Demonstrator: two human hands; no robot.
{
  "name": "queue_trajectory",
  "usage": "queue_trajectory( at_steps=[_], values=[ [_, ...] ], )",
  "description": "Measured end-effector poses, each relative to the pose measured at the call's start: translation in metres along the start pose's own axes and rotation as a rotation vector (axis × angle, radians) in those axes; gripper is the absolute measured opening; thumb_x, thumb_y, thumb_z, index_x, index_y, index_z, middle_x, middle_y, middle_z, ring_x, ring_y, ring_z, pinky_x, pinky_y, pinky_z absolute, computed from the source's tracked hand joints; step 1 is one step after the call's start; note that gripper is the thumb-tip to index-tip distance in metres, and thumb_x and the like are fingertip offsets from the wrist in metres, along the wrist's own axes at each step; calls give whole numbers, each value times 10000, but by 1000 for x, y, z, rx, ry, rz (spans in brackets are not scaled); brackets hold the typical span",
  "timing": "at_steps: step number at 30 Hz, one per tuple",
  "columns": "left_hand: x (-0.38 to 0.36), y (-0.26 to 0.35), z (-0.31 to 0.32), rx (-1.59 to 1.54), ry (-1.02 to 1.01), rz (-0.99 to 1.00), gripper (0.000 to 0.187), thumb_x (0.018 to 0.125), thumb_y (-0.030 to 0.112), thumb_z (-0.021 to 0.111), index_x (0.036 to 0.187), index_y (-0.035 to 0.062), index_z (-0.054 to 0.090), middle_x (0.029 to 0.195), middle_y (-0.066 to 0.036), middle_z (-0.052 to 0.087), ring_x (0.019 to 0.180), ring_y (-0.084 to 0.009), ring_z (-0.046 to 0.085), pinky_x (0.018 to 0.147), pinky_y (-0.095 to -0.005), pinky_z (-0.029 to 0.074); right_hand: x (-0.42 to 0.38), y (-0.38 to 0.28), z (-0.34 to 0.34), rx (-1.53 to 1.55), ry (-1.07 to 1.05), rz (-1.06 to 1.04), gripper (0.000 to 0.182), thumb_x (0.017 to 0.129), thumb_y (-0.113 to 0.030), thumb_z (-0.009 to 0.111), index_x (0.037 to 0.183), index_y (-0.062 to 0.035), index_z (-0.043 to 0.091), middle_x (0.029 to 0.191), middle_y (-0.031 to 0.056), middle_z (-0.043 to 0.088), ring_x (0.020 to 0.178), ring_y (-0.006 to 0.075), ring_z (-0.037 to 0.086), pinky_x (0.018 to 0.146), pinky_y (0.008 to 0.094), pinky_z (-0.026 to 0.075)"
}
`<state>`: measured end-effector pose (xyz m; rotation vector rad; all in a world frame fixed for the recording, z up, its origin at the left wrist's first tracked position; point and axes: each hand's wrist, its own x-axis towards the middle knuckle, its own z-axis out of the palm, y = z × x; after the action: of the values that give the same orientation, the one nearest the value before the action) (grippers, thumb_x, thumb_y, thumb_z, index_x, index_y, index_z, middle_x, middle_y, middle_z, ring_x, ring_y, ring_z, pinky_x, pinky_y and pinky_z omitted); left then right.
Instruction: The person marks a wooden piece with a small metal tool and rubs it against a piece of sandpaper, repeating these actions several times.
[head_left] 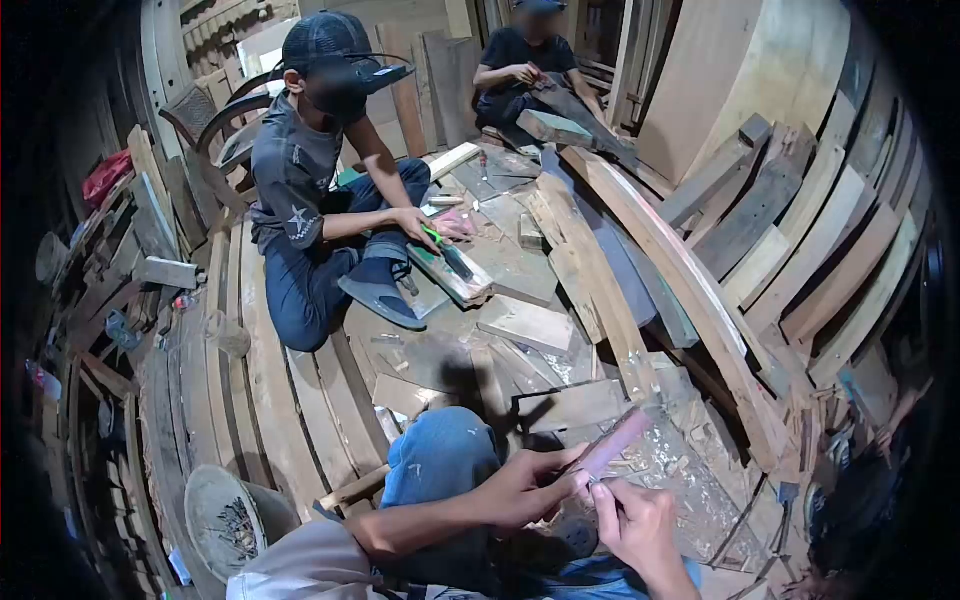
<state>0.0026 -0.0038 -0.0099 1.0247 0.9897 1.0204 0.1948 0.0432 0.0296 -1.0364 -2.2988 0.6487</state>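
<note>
A flat pinkish strip with a darker edge slants up and away above my lap. My left hand is closed around its near part, thumb along the top. My right hand is in a pinch at the strip's near end, fingertips close to my left fingers. What small thing it pinches there, I cannot tell. Below both hands is my jeans-clad knee. Wood shavings and scraps lie on the floor beyond the strip.
A person sits at front left, holding a green-handled brush over a board. Another person sits farther back with a plank. Long timbers lean at right. A bucket of nails stands at lower left, beside wooden slats.
</note>
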Motion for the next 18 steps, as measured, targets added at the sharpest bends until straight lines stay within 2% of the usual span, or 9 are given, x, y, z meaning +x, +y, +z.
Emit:
queue_trajectory(
  at_steps=[3,5,7,13,18],
  values=[
    [0,7,3,-15,-10,-26,557,1025,273,565,1531,143,372,759,33,576,585,-40,502,522,-223,438,-3,9,0,5,-36,-19,119,872,-111,676,790,-27,695,596,163,621,519,324,640,487,401,484],
    [1,3,2,-30,0,-23,552,1029,295,561,1527,141,378,780,32,590,581,-37,503,516,-221,437,-4,13,0,-51,-31,-81,177,907,-176,666,756,-85,675,566,115,607,478,308,605,448,409,450],
    [0,7,4,-39,5,-36,535,1037,280,548,1525,140,383,789,34,594,578,-32,493,515,-219,430,-4,11,1,-69,-4,-72,195,908,-181,663,742,-79,660,568,111,606,478,301,606,450,404,452],
    [2,-3,1,-80,36,40,500,1044,245,532,1514,130,405,734,39,577,558,-28,469,498,-210,405,-6,18,5,0,62,-87,140,869,-126,700,759,-54,654,605,124,618,497,296,618,451,390,455],
    [0,5,4,-168,184,9,436,1037,247,553,1429,61,508,743,43,601,543,-14,452,469,-202,345,0,17,-6,-1,132,-95,68,838,-57,712,797,-36,660,646,110,625,512,290,618,479,369,483]
  ],
)
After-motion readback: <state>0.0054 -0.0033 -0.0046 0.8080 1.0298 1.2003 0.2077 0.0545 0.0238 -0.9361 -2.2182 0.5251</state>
